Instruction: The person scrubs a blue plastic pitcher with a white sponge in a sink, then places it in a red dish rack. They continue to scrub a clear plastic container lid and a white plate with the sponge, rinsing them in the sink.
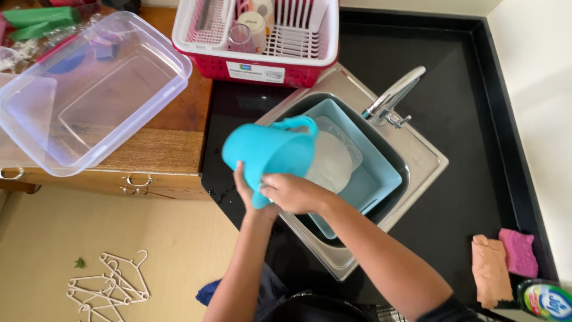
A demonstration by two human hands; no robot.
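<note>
At frame centre we see both hands, left hand (249,194) and right hand (291,192), closed around a turquoise jug (268,154) (tilted) above the blue basin (372,179).

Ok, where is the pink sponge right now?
In the head view, the pink sponge lies at the right on the black counter, beside an orange cloth.
</note>
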